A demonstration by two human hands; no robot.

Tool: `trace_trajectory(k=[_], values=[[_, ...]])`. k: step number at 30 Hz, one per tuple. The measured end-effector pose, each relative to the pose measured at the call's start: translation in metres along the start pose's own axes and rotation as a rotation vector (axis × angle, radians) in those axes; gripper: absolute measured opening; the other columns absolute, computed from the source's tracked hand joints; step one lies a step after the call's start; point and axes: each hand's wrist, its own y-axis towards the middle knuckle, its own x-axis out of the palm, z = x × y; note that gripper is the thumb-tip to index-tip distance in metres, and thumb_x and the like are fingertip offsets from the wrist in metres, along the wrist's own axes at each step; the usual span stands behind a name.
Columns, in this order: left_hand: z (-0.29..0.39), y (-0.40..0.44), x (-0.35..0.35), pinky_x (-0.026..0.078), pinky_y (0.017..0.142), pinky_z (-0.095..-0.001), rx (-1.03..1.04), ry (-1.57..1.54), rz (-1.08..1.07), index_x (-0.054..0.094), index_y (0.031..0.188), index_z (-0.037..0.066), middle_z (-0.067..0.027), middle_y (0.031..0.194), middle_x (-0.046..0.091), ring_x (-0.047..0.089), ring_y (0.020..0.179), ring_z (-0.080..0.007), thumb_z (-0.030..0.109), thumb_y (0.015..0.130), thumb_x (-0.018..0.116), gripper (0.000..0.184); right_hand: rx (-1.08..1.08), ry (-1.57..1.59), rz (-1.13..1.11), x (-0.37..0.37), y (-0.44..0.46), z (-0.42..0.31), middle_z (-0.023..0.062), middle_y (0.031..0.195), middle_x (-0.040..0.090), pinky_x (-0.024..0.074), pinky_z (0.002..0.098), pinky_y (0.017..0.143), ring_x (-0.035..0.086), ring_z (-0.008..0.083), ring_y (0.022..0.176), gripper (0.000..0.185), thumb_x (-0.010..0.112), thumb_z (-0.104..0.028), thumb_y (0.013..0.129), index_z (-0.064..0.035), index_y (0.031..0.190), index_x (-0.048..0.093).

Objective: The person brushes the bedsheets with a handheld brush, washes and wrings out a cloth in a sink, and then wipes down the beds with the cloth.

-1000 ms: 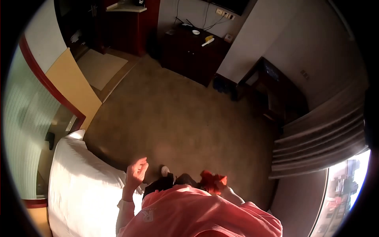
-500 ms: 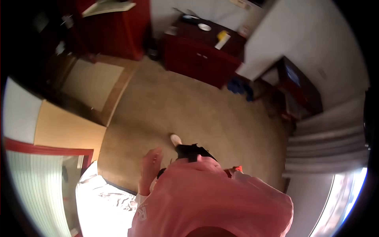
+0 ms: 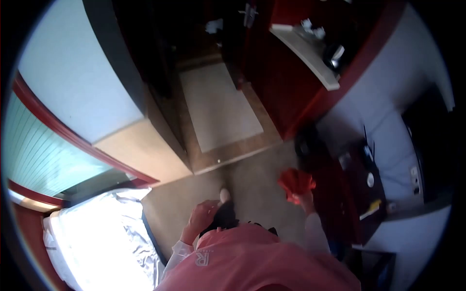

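Observation:
My right hand (image 3: 304,198) is closed on a crumpled red cloth (image 3: 295,183), which hangs out in front of my body at the right. The cloth bunches above the fingers. At the left, my left hand (image 3: 200,217) hangs beside my dark trousers, fingers loosely bent and slightly blurred, and I see nothing in it. One foot in a light shoe (image 3: 224,195) shows just ahead of my pink top (image 3: 252,257).
A bed with white bedding (image 3: 104,233) stands at the left. Ahead, a pale floor panel (image 3: 221,106) leads into a dark passage. A red counter (image 3: 306,58) carries cups and a kettle. To the right is a dark red cabinet (image 3: 335,194) holding a yellow item (image 3: 373,206).
My view has turned left, from the cabinet and curtain toward the passage. The red cloth, mostly hidden before, has come out in front in my right hand.

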Motion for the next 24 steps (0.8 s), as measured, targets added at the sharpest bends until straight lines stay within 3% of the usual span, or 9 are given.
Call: trace_trajectory(k=[2,6,9,12,14,20,21,24], values=[[-0.007,0.065,-0.024,0.054,0.075,-0.0387,0.274,0.196,0.08,0.068,0.105,0.004,-0.0169,0.097,0.068,0.066,0.086,-0.0328,0.01,0.085,0.065,0.021,0.12,-0.047,-0.088,0.026,0.031,-0.011,0.0098,0.101,0.067,0.0531,0.0334,0.078,0.065,0.0183,0.089,0.064,0.083,-0.015,0.063,0.0008,0.119,0.057],[0.031,0.206,-0.096,0.053,0.076,-0.0395,0.313,0.299,0.348,0.068,0.101,0.002,-0.0165,0.097,0.067,0.065,0.088,-0.0335,0.005,0.083,0.065,0.019,0.285,-0.064,-0.211,0.081,0.073,-0.046,0.01,0.106,0.065,0.052,0.0338,0.08,0.063,0.0188,0.093,0.064,0.081,-0.015,0.066,0.0008,0.122,0.055],[0.044,0.291,-0.145,0.053,0.076,-0.0359,0.401,0.085,0.59,0.069,0.101,0.001,-0.0155,0.097,0.067,0.065,0.088,-0.0313,0.003,0.083,0.065,0.018,0.359,-0.048,-0.253,0.12,0.118,-0.09,0.0101,0.109,0.063,0.0512,0.0341,0.082,0.062,0.0192,0.096,0.064,0.08,-0.015,0.067,0.0008,0.123,0.054],[0.055,0.361,-0.191,0.053,0.077,-0.0327,0.414,0.145,0.732,0.069,0.101,0.001,-0.0152,0.097,0.068,0.066,0.089,-0.0283,0.0,0.084,0.064,0.018,0.408,-0.043,-0.285,0.158,0.18,-0.139,0.0103,0.112,0.062,0.0504,0.0344,0.084,0.061,0.0195,0.098,0.064,0.078,-0.015,0.069,0.0008,0.125,0.052],[0.054,0.402,-0.221,0.053,0.078,-0.036,0.384,0.109,0.808,0.069,0.101,0.003,-0.0129,0.099,0.068,0.065,0.094,-0.0293,0.005,0.084,0.066,0.018,0.424,-0.046,-0.309,0.185,0.226,-0.178,0.0103,0.114,0.061,0.0499,0.0346,0.085,0.06,0.0198,0.1,0.064,0.077,-0.015,0.07,0.0008,0.126,0.051],[0.042,0.548,-0.336,0.053,0.072,-0.0323,0.414,0.177,0.918,0.069,0.1,0.001,-0.0128,0.093,0.069,0.066,0.083,-0.0275,0.008,0.087,0.065,0.015,0.343,-0.096,-0.42,0.272,0.375,-0.341,0.0106,0.12,0.058,0.0483,0.0351,0.089,0.057,0.0205,0.105,0.063,0.075,-0.015,0.074,0.0008,0.129,0.048],[0.034,0.567,-0.355,0.051,0.08,-0.0343,0.345,0.151,0.864,0.069,0.101,-0.001,-0.0138,0.098,0.069,0.065,0.094,-0.0273,0.01,0.087,0.065,0.019,0.312,-0.104,-0.439,0.284,0.393,-0.374,0.0107,0.121,0.057,0.0481,0.0352,0.09,0.057,0.0206,0.106,0.063,0.074,-0.015,0.074,0.0008,0.13,0.048],[0.002,0.598,-0.397,0.052,0.08,-0.0348,0.284,0.52,0.917,0.069,0.102,0.0,-0.0139,0.099,0.069,0.065,0.095,-0.028,0.011,0.088,0.065,0.018,0.177,-0.116,-0.521,0.318,0.441,-0.472,0.0108,0.125,0.055,0.0473,0.0355,0.092,0.056,0.021,0.109,0.063,0.073,-0.015,0.076,0.0008,0.131,0.046]])
